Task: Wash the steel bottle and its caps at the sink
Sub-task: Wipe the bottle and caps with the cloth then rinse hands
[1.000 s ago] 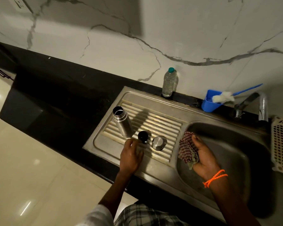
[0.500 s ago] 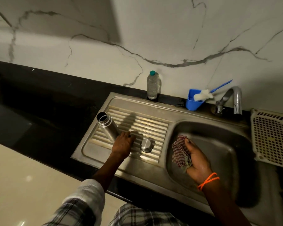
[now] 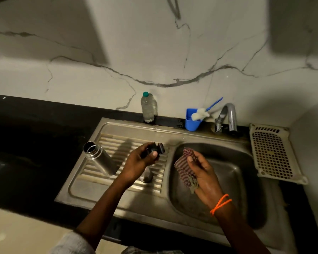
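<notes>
The open steel bottle (image 3: 99,157) stands uncapped on the ribbed drainboard (image 3: 117,187) of the steel sink. My left hand (image 3: 138,165) holds the black inner cap (image 3: 155,149) lifted above the drainboard, near the basin's left rim. Below that hand the steel outer cap (image 3: 146,176) lies on the ribs, partly hidden by my wrist. My right hand (image 3: 203,173), with an orange thread at the wrist, grips a striped red scrubbing cloth (image 3: 185,167) over the basin (image 3: 233,173).
At the back stand a clear plastic bottle with a green cap (image 3: 148,107), a blue cup holding a bottle brush (image 3: 193,119) and the tap (image 3: 227,116). A cream plastic mesh tray (image 3: 273,153) lies right of the basin. Black counter (image 3: 35,136) stretches left.
My left hand has picked the black inner cap up off the drainboard and carried it up and right toward the basin. The right hand keeps the cloth.
</notes>
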